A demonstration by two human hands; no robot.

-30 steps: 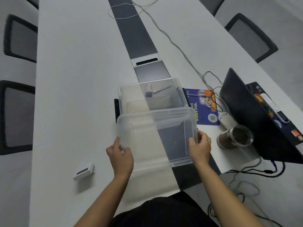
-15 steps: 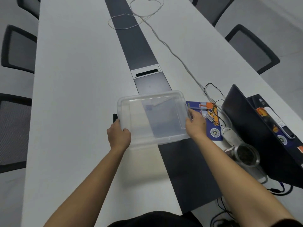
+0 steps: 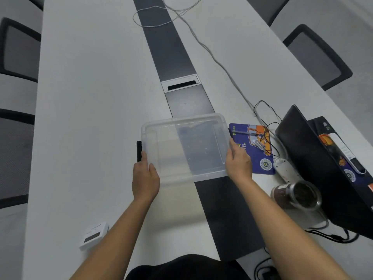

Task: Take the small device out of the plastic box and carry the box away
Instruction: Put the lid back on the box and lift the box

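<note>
step in hand: judged from the frame, the lid is being set down onto the box so the box can be carried off; the device is already out.
clear rectangular plastic lid/box (image 3: 184,147): centre of the frame, on the long white table (image 3: 90,98), straddling its dark centre strip (image 3: 167,47). the see-through top hides whether it is seated all round; a black side latch (image 3: 138,150) shows at its left edge.
small white flat device with a dark screen (image 3: 93,235): lower left of the frame, lying on the table well apart from the box, so the first half of the task looks done.
left hand (image 3: 145,179): grip wrapped on the near left corner of the clear plastic, thumb on top, fingers under the rim and out of sight.
right hand (image 3: 239,164): grip pressed flat against the right edge, fingers pointing up the frame along the rim.
doing it well: press both sides down evenly, check the far corners too, then flip the latches before lifting; keep the box level with a hand at each end.
watch for: the blue printed booklet (image 3: 252,148) touches or nearly touches the right rim, with thin black cables (image 3: 266,122) over it; lift straight up so nothing snags. the dark-filled glass jar (image 3: 296,196) and black laptop (image 3: 314,158) sit at the right of the frame, so swing away to the left.
</note>
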